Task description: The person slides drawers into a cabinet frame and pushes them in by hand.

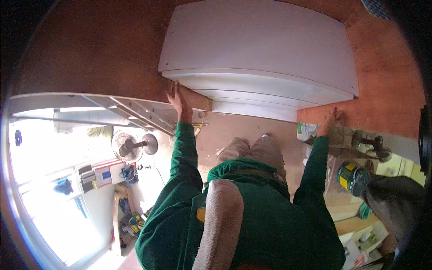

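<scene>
In front of me a white panel [256,38] rises above several stacked white boards [252,87], with reddish-brown wood on both sides. My left hand [179,101] rests on the brown wood [198,96] just below the panel's left corner, its fingers stretched out and apart. My right hand [330,121] touches the lower edge of the brown wood [382,112] below the panel's right corner. Its fingers lie extended over the wood, dim and partly blurred. I see nothing held in either hand.
At the left, a ladder [139,112] leans near a standing fan [128,146] and a bright window [63,225]. A white bag [307,130] sits beside my right hand. Further right, a person's dark sleeve [396,198] is close to a black-and-yellow can [352,177].
</scene>
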